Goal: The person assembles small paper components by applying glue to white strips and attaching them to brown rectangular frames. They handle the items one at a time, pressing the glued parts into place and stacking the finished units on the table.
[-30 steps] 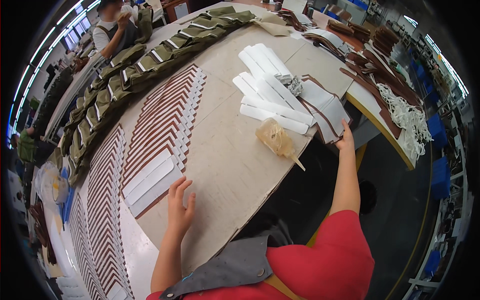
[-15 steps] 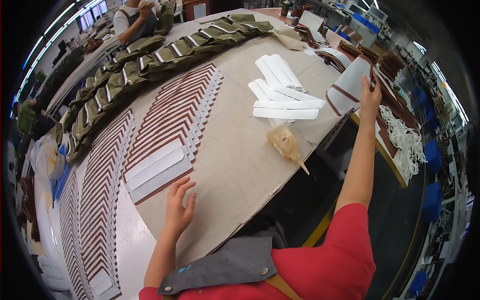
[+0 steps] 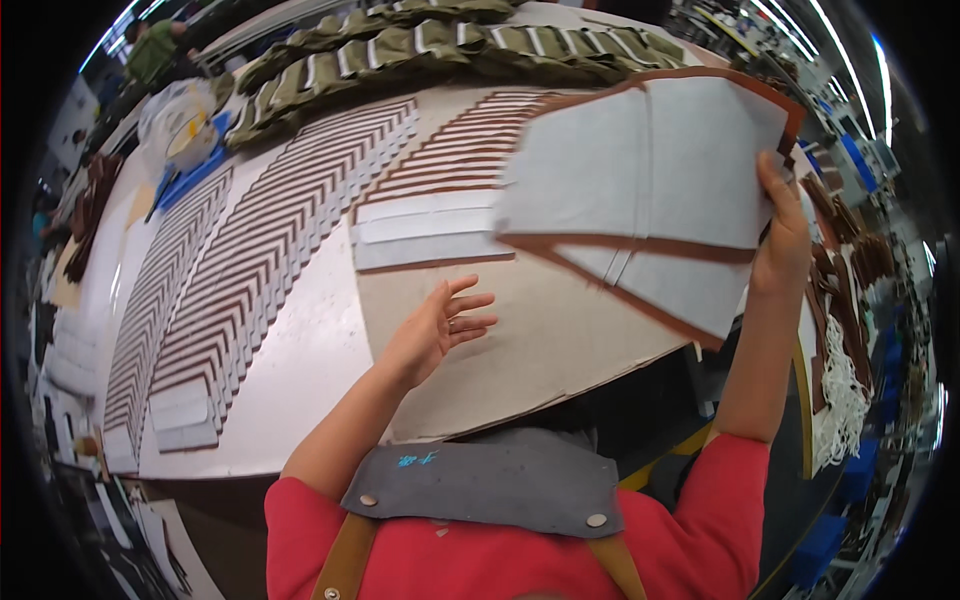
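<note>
My right hand [image 3: 783, 235] grips a few large flat panels [image 3: 640, 165] by their right edge, thumb on top. They have pale grey faces and brown leather-like edges, are raised over the table, and fan apart at the bottom. My left hand [image 3: 440, 325] is open and empty, fingers spread, just in front of a row of overlapping brown-edged panels [image 3: 445, 160]. The nearest panel of that row carries a white strip [image 3: 430, 222]. Part of the row is hidden behind the panels in my right hand.
Two more overlapping rows [image 3: 290, 215] [image 3: 160, 315] lie to the left. Olive fabric pieces [image 3: 410, 45] line the far edge. A plastic bag [image 3: 180, 120] sits by a blue tray [image 3: 195, 178]. White cords [image 3: 840, 395] and brown stacks [image 3: 850, 255] stand at right.
My right hand has brought the panels from the far right over the table, covering the white strips and yellowish bag there. The view has turned, and my left hand remains open.
</note>
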Available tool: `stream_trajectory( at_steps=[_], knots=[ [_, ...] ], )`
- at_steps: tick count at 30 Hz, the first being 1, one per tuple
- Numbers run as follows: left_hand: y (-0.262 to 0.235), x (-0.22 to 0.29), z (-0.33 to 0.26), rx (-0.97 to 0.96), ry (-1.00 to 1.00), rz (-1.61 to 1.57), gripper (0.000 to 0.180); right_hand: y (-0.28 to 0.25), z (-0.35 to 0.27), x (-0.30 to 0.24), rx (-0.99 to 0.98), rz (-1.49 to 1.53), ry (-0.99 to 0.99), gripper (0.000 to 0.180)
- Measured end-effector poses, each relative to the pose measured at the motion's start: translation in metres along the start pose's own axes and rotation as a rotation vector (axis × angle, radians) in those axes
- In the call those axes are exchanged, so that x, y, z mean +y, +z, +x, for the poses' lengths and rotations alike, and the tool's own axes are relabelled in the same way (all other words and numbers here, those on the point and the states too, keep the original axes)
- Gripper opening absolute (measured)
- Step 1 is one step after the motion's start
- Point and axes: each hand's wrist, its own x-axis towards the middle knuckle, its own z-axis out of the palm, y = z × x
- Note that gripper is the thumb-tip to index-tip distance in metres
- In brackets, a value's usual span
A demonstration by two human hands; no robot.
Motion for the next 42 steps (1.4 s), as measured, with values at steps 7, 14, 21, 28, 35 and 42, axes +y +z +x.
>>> stream_trajectory(
  at_steps=[7,14,21,28,35,42],
  knots=[
    [-0.066,-0.004,-0.102,0.29,0.346,0.136,0.06,0.06,-0.09,0.132,-0.485,-0.134,0.634,0.039],
    [-0.084,-0.023,-0.156,0.559,0.233,-0.204,0.062,0.053,-0.128,0.189,-0.731,-0.412,0.481,0.034],
    [-0.079,-0.032,-0.17,0.569,0.125,-0.059,0.053,0.049,-0.122,0.2,-0.707,-0.521,0.354,0.031],
    [-0.074,-0.038,-0.177,0.57,0.118,-0.046,0.051,0.083,-0.111,0.192,-0.901,-0.787,-0.299,0.024],
    [-0.071,-0.044,-0.181,0.575,0.135,-0.075,0.051,0.062,-0.134,0.166,-0.675,-0.509,0.069,0.019],
    [-0.058,-0.038,-0.173,0.609,0.06,0.203,0.048,0.024,-0.16,0.178,-0.6,-0.604,0.195,0.017]
  ],
)
